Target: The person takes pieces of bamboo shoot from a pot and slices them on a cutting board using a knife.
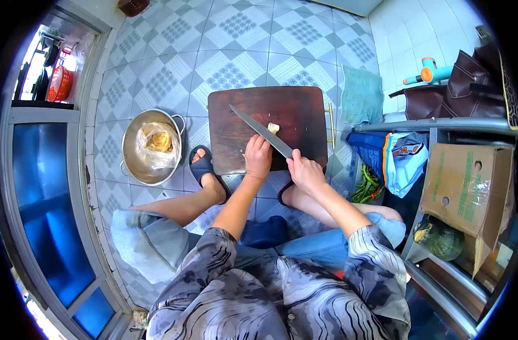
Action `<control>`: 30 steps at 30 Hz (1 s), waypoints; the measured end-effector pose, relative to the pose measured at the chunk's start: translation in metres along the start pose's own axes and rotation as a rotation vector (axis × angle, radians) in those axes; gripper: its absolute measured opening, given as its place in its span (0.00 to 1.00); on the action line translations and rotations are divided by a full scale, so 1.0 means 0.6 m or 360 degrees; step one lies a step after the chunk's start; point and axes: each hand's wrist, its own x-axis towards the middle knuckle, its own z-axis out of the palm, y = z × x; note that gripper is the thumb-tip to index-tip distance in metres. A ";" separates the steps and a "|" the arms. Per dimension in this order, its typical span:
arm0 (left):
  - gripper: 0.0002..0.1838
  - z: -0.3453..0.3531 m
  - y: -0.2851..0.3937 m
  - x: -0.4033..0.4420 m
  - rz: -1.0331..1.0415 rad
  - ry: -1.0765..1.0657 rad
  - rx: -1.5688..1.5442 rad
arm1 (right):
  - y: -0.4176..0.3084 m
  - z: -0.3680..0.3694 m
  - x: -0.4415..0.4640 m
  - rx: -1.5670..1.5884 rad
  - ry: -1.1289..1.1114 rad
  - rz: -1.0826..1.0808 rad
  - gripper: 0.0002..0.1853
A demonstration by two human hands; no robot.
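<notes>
A long kitchen knife (258, 130) lies slantwise over the dark brown wooden board (236, 107), its tip toward the far left. My right hand (307, 173) is wrapped round its handle at the near right of the board. Close to the near side of the blade is my left hand (258, 154), fingers curled and pressed together; whatever they pinch is hidden from me. Just beyond the blade sits a small pale, cream-coloured piece (273, 128), too small to name. A few tiny pale bits are scattered on the wood.
Left of the board stands a metal pot (128, 148) with a plastic bag of yellowish food (158, 141). On the right are green peppers (365, 187), a blue-and-white bag (409, 164), a cardboard box (460, 181) on a metal shelf, and a teal cloth (361, 96).
</notes>
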 end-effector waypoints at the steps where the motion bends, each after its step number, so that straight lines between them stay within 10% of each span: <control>1: 0.15 0.005 0.002 -0.002 -0.0071 0.0049 0.0012 | -0.002 -0.001 0.000 -0.0012 -0.0016 -0.0001 0.14; 30: 0.15 0.039 0.015 0.029 -0.0850 0.0210 0.0167 | -0.026 0.024 0.070 -0.0011 0.0071 0.0046 0.13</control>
